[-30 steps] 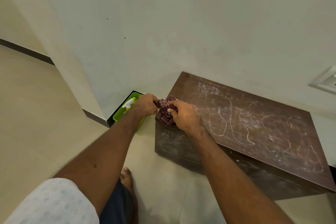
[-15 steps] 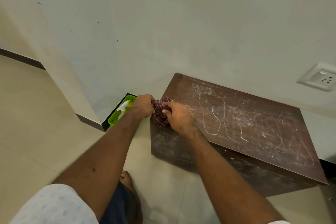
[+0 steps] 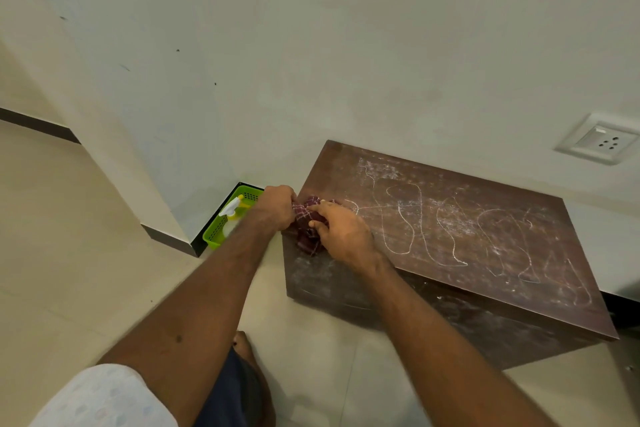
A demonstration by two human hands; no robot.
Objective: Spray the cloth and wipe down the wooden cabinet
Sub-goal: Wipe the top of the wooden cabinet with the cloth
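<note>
A low dark wooden cabinet [image 3: 467, 239] stands against the wall, its top covered in white dust and chalky squiggles. At its near left corner a bunched maroon checked cloth [image 3: 308, 229] is gripped by both hands. My left hand [image 3: 275, 206] holds the cloth's left side, just off the cabinet's edge. My right hand [image 3: 343, 232] clutches it from the right, resting over the corner. A spray bottle [image 3: 231, 215] with a white and yellow head lies in a green basket [image 3: 216, 236] on the floor, left of the cabinet.
The cream wall [image 3: 346, 62] rises right behind the cabinet, with a socket plate [image 3: 601, 142] at the right. A wall corner with dark skirting [image 3: 166, 236] juts out at the left. My bare foot [image 3: 242, 343] stands on the tiled floor near the cabinet front.
Both hands stay on the cloth at the cabinet's corner, kneading it slightly. The view has shifted a little, bringing the socket plate further into the frame.
</note>
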